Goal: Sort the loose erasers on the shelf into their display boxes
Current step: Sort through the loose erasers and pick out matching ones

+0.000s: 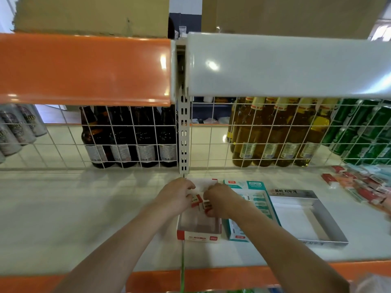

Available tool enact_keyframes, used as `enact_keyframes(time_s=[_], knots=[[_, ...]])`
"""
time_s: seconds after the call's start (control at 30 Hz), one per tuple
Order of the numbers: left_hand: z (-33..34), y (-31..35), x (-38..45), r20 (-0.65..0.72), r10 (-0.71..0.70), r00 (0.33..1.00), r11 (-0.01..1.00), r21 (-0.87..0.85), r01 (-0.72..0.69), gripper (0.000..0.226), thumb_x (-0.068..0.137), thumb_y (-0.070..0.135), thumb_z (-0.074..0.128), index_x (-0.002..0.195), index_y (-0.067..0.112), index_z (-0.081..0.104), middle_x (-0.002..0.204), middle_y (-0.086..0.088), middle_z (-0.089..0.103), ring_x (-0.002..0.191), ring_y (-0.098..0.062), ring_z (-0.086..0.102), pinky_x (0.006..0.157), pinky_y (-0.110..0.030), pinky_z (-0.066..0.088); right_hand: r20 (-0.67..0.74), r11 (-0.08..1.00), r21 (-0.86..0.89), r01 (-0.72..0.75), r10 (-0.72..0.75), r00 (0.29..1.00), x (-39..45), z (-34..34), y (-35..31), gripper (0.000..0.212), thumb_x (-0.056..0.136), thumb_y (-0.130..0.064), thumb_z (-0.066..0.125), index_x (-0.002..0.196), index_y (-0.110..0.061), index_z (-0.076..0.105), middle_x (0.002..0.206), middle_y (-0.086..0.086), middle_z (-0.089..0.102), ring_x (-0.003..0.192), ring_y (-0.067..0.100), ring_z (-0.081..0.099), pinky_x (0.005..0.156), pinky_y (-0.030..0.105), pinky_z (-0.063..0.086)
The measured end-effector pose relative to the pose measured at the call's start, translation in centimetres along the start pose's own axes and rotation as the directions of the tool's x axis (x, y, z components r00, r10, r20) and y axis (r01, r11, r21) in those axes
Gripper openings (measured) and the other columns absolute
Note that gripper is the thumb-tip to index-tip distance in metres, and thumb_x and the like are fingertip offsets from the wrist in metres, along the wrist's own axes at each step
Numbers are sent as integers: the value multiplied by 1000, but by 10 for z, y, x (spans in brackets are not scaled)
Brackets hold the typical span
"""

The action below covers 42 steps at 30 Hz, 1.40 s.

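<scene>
A red-and-white display box (198, 236) sits on the shelf at centre. Both hands hover over its far end. My left hand (176, 196) pinches a red-and-white eraser (195, 200). My right hand (221, 200) grips another red-and-white eraser (206, 205) right beside it. To the right of this box lies a teal display box (234, 233) with teal erasers in it, then a silver display box (325, 237) that looks bare inside. A pile of loose erasers (364, 187) lies at the far right of the shelf.
A white wire grid (135, 142) backs the shelf, with brown bottles (127, 134), yellow bottles (275, 132) and green cans (364, 132) behind it. An orange and white upper shelf edge (84, 68) overhangs. The shelf's orange front lip (211, 278) runs near me.
</scene>
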<state>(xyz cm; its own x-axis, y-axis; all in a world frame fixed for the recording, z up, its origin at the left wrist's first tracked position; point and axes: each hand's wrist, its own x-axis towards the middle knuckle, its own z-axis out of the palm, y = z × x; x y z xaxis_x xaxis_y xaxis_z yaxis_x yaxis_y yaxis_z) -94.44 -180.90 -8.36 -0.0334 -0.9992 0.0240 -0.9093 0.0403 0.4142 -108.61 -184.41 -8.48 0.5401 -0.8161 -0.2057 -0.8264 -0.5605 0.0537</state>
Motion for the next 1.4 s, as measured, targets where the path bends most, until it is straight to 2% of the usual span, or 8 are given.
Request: enact_keyframes(time_s=[0.13, 0.4, 0.5, 0.73, 0.9, 1.07, 1.2, 1.4], knots=[[-5, -5, 0, -35, 0, 999, 1000, -16, -1, 34, 95, 18, 47, 129, 17, 52, 130, 2, 51, 119, -12, 48, 97, -20, 35, 8, 998, 66, 0, -1, 1000, 1, -3, -3, 26, 90, -20, 56, 115, -13, 55, 111, 7, 58, 97, 20, 52, 97, 32, 39], [-3, -7, 4, -84, -44, 995, 999, -31, 42, 35, 93, 14, 50, 127, 16, 55, 126, 0, 56, 113, -14, 53, 92, -22, 39, -281, 1000, -11, 9, -12, 960, -4, -18, 14, 25, 91, -17, 53, 114, -13, 59, 113, 7, 55, 107, 22, 47, 93, 30, 39], [6, 4, 9, 38, 8, 999, 996, 86, -12, 36, 91, 17, 54, 127, 16, 55, 128, 1, 51, 118, -16, 49, 97, -26, 39, -268, 1000, 12, -11, 13, 963, -8, -18, 19, 28, 92, -18, 51, 119, -13, 57, 118, 7, 53, 112, 22, 46, 97, 30, 37], [10, 19, 21, 198, -22, 980, 933, 357, -52, 21, 92, 19, 52, 104, 5, 63, 111, -12, 61, 101, -25, 59, 82, -32, 46, -214, 993, 108, -39, 62, 975, -12, -21, 21, 27, 93, -22, 50, 118, -15, 57, 116, 6, 52, 109, 21, 46, 95, 29, 37], [8, 14, 22, 245, -46, 968, 938, 343, -43, 19, 89, 12, 56, 106, 10, 63, 111, -8, 62, 99, -22, 60, 79, -28, 46, -208, 985, 163, -50, 84, 975, -6, -23, 12, 21, 90, -21, 52, 109, -15, 61, 108, 7, 54, 99, 20, 49, 88, 28, 40], [-6, 3, 21, 177, -15, 984, 969, 247, -30, 38, 87, 19, 61, 125, 14, 55, 127, -3, 51, 116, -20, 51, 95, -28, 44, -132, 982, 176, -72, 96, 987, 1, -23, -2, 20, 89, -20, 54, 106, -12, 61, 97, 6, 49, 84, 17, 42, 78, 26, 36], [-14, -13, 17, 146, -6, 989, 965, 261, -33, 41, 89, 17, 56, 130, 18, 50, 131, -3, 47, 122, -20, 45, 97, -29, 40, 6, 983, 137, -119, 119, 993, 5, -26, -16, 28, 88, -18, 57, 115, -10, 56, 109, 9, 56, 92, 21, 50, 84, 31, 40], [-16, -18, 6, 97, 48, 994, 979, 194, -66, 36, 94, 22, 50, 129, 17, 53, 125, -4, 52, 116, -18, 50, 93, -27, 41, -30, 996, 10, -93, 94, 995, 0, -18, -20, 27, 90, -13, 53, 117, -8, 54, 116, 11, 56, 106, 24, 52, 93, 33, 40]])
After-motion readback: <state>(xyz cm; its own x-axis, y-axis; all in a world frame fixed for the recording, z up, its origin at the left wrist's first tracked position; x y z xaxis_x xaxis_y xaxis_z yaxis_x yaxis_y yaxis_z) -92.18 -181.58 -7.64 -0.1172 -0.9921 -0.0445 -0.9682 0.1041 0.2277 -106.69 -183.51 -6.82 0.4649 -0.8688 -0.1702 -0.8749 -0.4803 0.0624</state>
